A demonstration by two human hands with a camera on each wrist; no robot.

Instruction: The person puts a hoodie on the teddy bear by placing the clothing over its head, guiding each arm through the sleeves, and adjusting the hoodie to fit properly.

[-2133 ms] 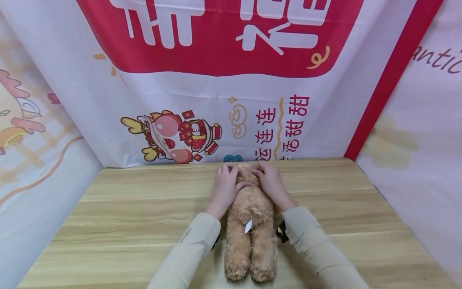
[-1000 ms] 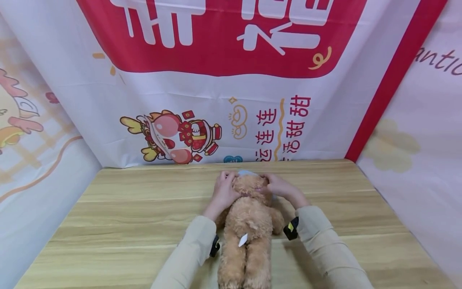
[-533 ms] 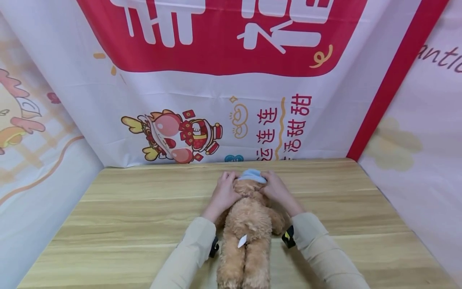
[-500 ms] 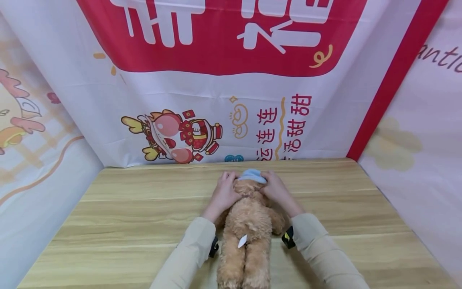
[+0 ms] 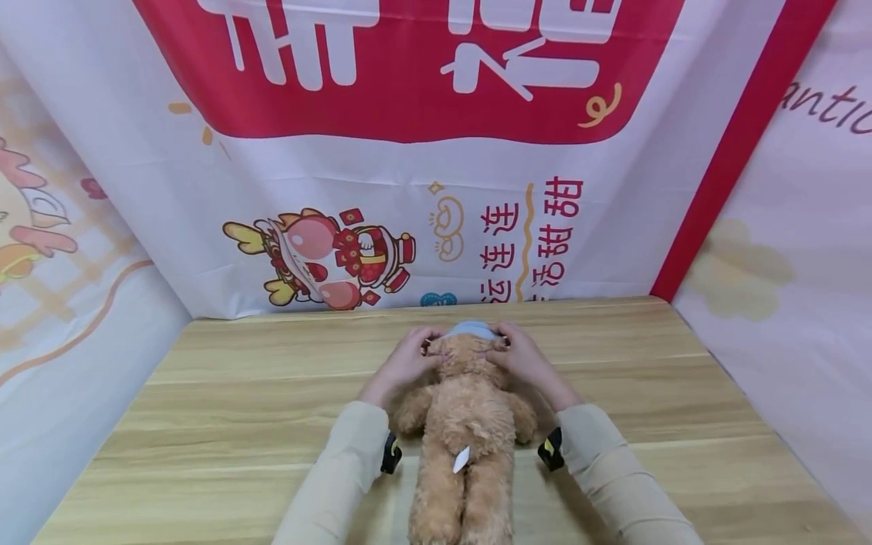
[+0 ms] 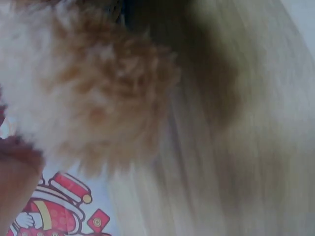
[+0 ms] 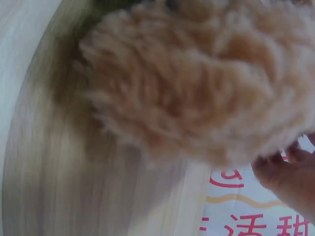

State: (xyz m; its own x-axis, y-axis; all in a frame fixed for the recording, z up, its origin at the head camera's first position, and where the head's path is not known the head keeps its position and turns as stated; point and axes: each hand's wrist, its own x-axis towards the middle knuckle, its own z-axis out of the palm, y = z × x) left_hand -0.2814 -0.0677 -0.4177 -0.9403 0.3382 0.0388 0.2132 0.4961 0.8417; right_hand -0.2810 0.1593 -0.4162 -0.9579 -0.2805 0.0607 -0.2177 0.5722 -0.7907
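Note:
A brown teddy bear (image 5: 470, 416) lies on the wooden table, its back up and legs toward me, a white tag (image 5: 462, 459) between them. Light blue cloth (image 5: 471, 329) shows at the top of its head; whether it is a hat or a loose piece cannot be told. My left hand (image 5: 411, 359) grips the left side of the head, thumb on the fur. On the other side my right hand (image 5: 523, 359) grips the head likewise. Most fingertips are hidden. Blurred fur fills much of both wrist views, with the right hand's fingers (image 7: 280, 172) at the edge.
The wooden table (image 5: 259, 424) extends to both sides of the bear. Behind its far edge hangs a white and red printed banner (image 5: 381, 174). Printed sheets also stand at left and right. A black strap device (image 5: 550, 449) sits at the right wrist.
The bear has slid toward me and its head and blue cloth have come into view. Over the last half second the left hand shifted outward, uncovering the bear's left arm.

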